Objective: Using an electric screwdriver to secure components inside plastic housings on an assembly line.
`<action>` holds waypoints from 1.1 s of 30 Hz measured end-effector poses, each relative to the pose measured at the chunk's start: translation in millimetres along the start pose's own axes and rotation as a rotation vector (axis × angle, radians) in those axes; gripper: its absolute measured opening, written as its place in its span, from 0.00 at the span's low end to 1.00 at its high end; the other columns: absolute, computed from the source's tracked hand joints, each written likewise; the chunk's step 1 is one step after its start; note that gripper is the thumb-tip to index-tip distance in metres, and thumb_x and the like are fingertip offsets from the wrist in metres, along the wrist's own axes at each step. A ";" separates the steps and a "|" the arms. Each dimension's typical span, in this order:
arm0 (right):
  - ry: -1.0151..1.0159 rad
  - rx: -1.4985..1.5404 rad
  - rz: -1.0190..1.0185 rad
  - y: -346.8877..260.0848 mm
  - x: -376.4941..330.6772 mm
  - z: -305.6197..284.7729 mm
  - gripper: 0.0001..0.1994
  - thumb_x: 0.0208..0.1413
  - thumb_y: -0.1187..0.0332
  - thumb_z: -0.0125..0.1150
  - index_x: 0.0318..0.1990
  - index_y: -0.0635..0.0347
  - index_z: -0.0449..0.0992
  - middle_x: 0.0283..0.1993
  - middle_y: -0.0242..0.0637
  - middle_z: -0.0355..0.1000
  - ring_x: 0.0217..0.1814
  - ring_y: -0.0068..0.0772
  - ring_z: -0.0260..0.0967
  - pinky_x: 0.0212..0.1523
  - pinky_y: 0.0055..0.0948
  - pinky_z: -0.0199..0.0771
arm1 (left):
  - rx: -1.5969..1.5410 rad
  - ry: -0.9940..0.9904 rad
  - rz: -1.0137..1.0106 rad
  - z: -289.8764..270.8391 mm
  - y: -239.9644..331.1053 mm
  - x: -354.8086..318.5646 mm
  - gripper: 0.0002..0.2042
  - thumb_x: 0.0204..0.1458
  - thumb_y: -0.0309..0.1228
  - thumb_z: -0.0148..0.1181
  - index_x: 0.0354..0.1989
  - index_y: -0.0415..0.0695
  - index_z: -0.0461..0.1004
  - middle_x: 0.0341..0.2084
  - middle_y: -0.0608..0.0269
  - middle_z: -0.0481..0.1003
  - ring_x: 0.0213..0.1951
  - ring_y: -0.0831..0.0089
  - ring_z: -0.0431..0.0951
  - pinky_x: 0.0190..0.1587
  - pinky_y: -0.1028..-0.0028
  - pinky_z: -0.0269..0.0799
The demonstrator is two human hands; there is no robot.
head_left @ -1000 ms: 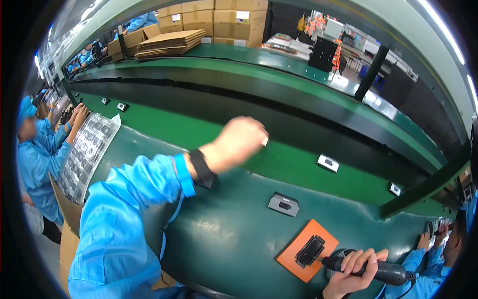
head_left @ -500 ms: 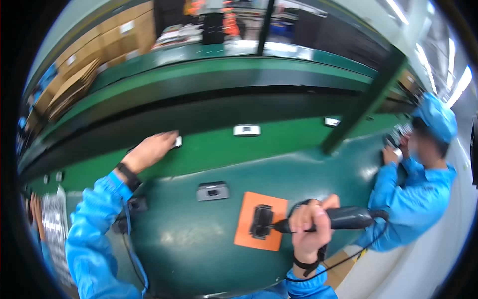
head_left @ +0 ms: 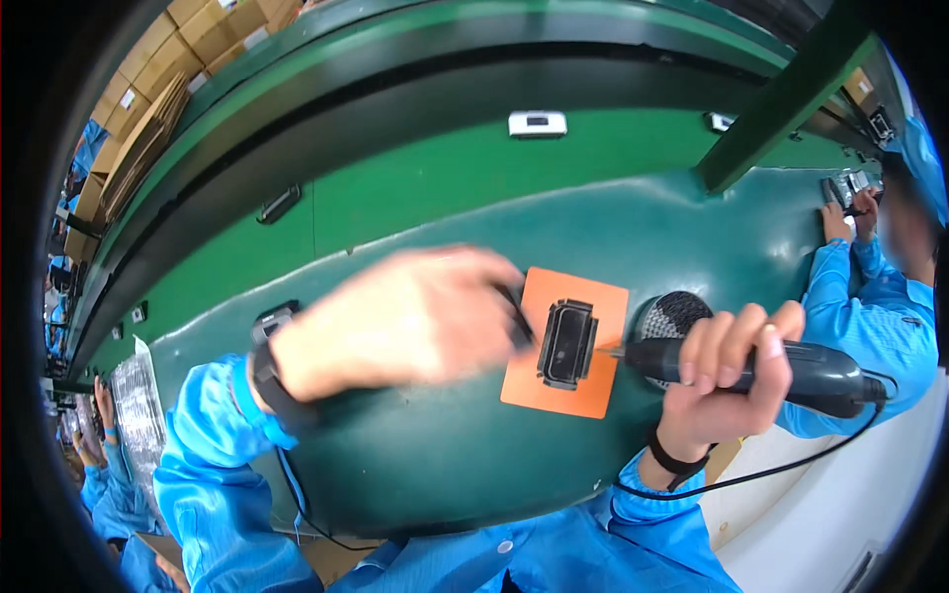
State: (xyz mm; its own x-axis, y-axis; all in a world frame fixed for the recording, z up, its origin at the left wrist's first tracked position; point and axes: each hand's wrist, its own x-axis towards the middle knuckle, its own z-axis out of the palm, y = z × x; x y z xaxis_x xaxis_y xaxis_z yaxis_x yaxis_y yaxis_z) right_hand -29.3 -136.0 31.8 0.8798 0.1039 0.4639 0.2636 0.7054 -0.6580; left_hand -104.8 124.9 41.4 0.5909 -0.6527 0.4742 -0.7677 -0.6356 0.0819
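Observation:
My right hand [head_left: 727, 381] grips a black electric screwdriver [head_left: 801, 376] with a cord, held nearly level. Its tip points left and ends near a black rectangular housing [head_left: 568, 341], which lies open on an orange mat [head_left: 554, 397]. My left hand [head_left: 425, 311] is smeared by motion just left of the mat. A dark piece [head_left: 518, 318] shows at its fingertips; whether the hand holds it cannot be told. Partly behind the screwdriver stands a round dish [head_left: 674, 314] of small dark grey bits.
A green belt [head_left: 415, 183] runs along the far side, carrying a white device [head_left: 537, 124] and a black part [head_left: 280, 205]. A green post [head_left: 781, 104] rises at right. A dark grey device [head_left: 274, 321] lies behind my left wrist. A co-worker [head_left: 860, 287] sits at right.
My left hand has come back from the belt to beside the orange mat. The view has tilted down. The screwdriver's tip has drawn slightly away from the black housing.

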 end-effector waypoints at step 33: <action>-0.247 -0.351 0.155 5.3 24.7 -37.9 0.07 0.66 0.69 0.45 0.34 0.58 0.60 0.18 0.30 0.54 0.13 0.19 0.49 0.16 0.23 0.55 | 0.145 -0.419 -0.457 58.5 74.1 0.6 0.16 0.41 0.31 0.72 0.40 0.42 0.81 0.59 0.60 0.77 0.21 0.79 0.67 0.24 0.76 0.61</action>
State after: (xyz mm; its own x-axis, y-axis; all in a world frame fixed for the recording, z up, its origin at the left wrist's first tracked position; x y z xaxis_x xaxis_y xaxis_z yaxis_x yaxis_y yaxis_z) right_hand 8.8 -156.3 17.3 0.8101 0.3839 0.4432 0.2913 0.3925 -0.8724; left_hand -146.8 53.2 -3.5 0.9202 -0.3898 0.0342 -0.3913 -0.9182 0.0611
